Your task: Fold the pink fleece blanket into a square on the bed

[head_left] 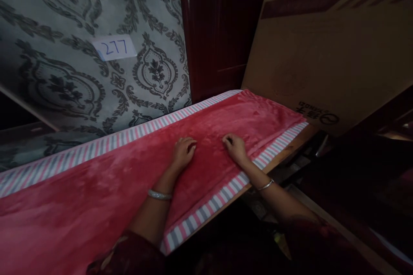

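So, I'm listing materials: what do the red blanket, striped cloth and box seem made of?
Red blanket: plush, probably synthetic fleece; it has a soft sheen with lighter and darker patches.
Striped cloth: perhaps cotton or a blend; it looks flat and matt, though the weave is too small to tell.
Box: most likely cardboard; dull brown panel with printed markings.

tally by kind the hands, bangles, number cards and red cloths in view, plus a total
Hands, left hand and right hand: 2
Bangles, one on each arm: 2
Number card: 1
Red cloth: 1
Total: 6
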A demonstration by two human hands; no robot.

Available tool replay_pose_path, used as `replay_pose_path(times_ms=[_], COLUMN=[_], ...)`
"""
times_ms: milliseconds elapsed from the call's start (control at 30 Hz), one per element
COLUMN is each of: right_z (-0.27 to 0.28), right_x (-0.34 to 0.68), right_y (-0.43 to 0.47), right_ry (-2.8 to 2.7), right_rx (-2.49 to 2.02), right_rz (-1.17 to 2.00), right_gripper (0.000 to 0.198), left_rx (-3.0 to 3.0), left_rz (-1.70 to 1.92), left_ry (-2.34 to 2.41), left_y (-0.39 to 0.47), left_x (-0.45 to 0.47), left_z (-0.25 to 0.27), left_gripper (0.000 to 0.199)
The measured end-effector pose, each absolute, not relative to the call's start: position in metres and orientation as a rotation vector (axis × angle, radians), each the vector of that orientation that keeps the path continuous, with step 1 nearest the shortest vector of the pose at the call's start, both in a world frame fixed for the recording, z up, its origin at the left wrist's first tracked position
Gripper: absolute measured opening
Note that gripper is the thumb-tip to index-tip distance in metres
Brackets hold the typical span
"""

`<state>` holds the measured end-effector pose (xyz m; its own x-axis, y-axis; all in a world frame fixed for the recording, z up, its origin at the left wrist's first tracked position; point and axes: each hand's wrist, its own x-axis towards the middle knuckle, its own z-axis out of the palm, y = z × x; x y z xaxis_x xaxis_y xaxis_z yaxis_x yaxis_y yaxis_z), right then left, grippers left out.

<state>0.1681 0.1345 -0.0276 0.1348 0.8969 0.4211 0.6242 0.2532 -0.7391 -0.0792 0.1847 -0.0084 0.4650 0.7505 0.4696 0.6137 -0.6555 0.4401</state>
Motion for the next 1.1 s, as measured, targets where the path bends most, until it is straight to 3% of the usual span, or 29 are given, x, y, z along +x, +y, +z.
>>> replay_pose_path(times_ms=[200, 400, 667, 933, 1100], right_z=[-0.024, 0.009, 0.010, 0.004, 0.002], right_x=[0.165, 0.157, 0.153, 0.301, 0.377], right_y=[0.120, 0.125, 0.133, 0.151, 0.133], right_ry=[-1.772, -1.867, -2.261, -1.532, -1.027], right_rx=[-1.407, -1.695, -1.520, -1.999, -2.188], right_rz=[0.375, 0.225, 0.150, 0.008, -0.118], right_gripper=[0.012, 0.028, 0.053, 0.039, 0.047], left_rx=[2.539, 2.679, 2.791, 2.805, 2.790], left_rz=[0.931, 0.927, 0.967, 0.922, 0.931], left_ry=[1.202, 1.184, 1.062, 1.148, 1.133], left_y=[0.185, 0.183, 0.172, 0.178, 0.180], left_x=[-0.081, -0.081, -0.067, -0.068, -0.068], left_z=[-0.007, -0.007, 0.000, -0.004, -0.006], left_gripper=[0.025, 0.028, 0.023, 0.019, 0.020])
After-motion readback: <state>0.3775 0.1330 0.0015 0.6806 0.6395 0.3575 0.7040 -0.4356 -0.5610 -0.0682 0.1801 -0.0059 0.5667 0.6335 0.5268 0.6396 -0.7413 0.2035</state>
